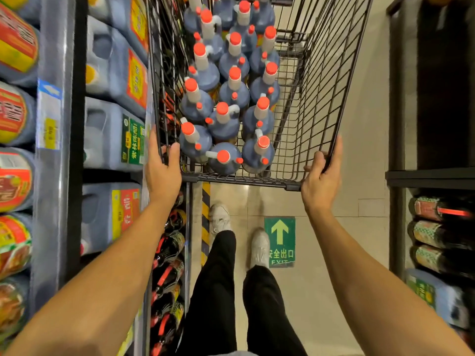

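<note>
A black wire shopping cart stands in front of me in a store aisle. Its left half holds several dark bottles with red caps standing upright. My left hand grips the cart's near left corner, thumb curled over the rim. My right hand grips the near right corner, fingers wrapped round the top wire. The cart's near rim bar runs between my hands.
Shelves of large jugs with red and green labels press close on the left, dark bottles below them. A dark shelf unit with bottles lines the right. Tiled floor carries a green exit arrow sign; my white shoes stand beside it.
</note>
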The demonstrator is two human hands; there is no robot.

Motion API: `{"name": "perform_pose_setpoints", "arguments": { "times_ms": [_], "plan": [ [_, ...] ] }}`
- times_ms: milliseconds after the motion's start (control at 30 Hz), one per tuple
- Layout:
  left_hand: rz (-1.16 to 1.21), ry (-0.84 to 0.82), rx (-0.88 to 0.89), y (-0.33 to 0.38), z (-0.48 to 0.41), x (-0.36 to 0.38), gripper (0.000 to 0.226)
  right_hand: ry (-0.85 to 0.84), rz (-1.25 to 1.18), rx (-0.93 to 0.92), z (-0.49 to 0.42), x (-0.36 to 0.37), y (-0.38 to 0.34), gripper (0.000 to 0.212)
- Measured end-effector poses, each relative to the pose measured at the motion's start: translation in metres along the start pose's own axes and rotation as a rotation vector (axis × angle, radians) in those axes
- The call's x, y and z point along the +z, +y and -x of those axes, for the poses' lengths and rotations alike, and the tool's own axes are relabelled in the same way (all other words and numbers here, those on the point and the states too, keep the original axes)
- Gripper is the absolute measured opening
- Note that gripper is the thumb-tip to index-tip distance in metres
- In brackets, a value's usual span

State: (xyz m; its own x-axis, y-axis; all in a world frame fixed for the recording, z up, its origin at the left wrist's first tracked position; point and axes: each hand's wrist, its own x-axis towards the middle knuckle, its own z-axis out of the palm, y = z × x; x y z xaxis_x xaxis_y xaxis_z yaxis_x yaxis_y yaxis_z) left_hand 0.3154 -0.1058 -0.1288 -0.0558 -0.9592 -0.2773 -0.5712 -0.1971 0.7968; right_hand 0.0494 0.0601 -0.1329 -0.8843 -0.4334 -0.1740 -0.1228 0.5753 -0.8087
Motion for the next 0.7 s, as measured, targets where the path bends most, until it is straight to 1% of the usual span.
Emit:
{"name": "perform_pose_setpoints", "arguments": {
  "times_ms": [100,200,300,367,433,500,633,700],
  "plan": [
    [-0.003,0.052,0.063,-0.004,0.021,0.01,0.07,-0.018,0.002,-0.02,0.002,-0.014,0.012,0.055],
    [-0.011,0.088,0.134,-0.006,0.048,0.02,0.07,-0.067,-0.013,-0.029,0.004,-0.031,0.024,0.06],
    [-0.006,0.101,0.203,-0.009,0.072,0.024,0.072,-0.059,0.037,-0.1,0.009,-0.048,0.037,0.066],
    [-0.021,0.107,0.211,-0.012,0.089,0.027,0.074,-0.054,0.053,-0.155,0.015,-0.06,0.047,0.068],
    [-0.037,0.11,0.235,-0.018,0.105,0.029,0.074,-0.081,0.07,-0.171,0.022,-0.071,0.053,0.069],
    [-0.046,0.093,0.249,-0.026,0.12,0.029,0.077,-0.088,0.084,-0.17,0.032,-0.082,0.059,0.07],
    [0.0,-0.026,0.197,-0.045,0.151,0.025,0.085,-0.109,0.061,-0.184,0.053,-0.103,0.073,0.078],
    [0.008,-0.062,0.214,-0.054,0.167,0.021,0.088,-0.12,0.036,-0.177,0.067,-0.113,0.081,0.083]
  ]
}}
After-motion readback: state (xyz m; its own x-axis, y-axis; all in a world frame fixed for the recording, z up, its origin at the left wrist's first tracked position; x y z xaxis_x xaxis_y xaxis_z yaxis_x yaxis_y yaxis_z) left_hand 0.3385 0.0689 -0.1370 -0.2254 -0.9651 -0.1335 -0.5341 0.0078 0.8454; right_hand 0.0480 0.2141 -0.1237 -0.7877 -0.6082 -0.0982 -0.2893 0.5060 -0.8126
